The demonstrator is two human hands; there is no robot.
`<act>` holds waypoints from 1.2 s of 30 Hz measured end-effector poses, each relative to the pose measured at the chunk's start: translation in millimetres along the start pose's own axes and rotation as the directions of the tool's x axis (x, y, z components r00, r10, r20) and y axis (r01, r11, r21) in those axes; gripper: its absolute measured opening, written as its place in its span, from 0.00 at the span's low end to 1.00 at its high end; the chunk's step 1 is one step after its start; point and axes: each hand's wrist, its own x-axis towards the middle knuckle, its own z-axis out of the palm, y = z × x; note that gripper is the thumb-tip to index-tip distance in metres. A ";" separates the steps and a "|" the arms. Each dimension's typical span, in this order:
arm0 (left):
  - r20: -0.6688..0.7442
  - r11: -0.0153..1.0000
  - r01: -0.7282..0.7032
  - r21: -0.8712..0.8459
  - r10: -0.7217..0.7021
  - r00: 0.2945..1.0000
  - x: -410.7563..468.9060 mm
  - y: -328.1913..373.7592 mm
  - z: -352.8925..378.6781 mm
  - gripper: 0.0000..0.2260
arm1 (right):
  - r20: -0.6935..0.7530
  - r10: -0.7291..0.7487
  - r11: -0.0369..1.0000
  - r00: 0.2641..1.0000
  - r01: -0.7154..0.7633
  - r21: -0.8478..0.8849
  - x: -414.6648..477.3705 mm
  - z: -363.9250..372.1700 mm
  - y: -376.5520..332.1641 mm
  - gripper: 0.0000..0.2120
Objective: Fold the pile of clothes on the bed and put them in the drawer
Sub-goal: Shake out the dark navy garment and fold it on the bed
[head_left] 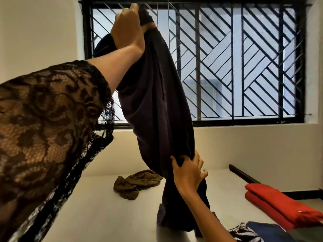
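The left hand (128, 28) gripped the black garment (157, 102) at 12 o'clock. The right hand (187, 171) clutched its lower part at 5 o'clock, above the bed (104, 215).

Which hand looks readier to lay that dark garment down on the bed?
Probably the right hand: it grips the dark garment low, close to the bed. The left hand holds the top high up.

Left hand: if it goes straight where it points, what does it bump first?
Probably the window grille, since the left hand, gripping the dark garment, points up toward it; depth is unclear.
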 end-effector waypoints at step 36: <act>0.018 0.953 0.226 -0.203 -0.227 0.974 -27.7 -18.5 13.0 0.25 | -0.359 -0.323 0.944 0.875 0.322 -0.064 29.8 10.6 63.5 0.07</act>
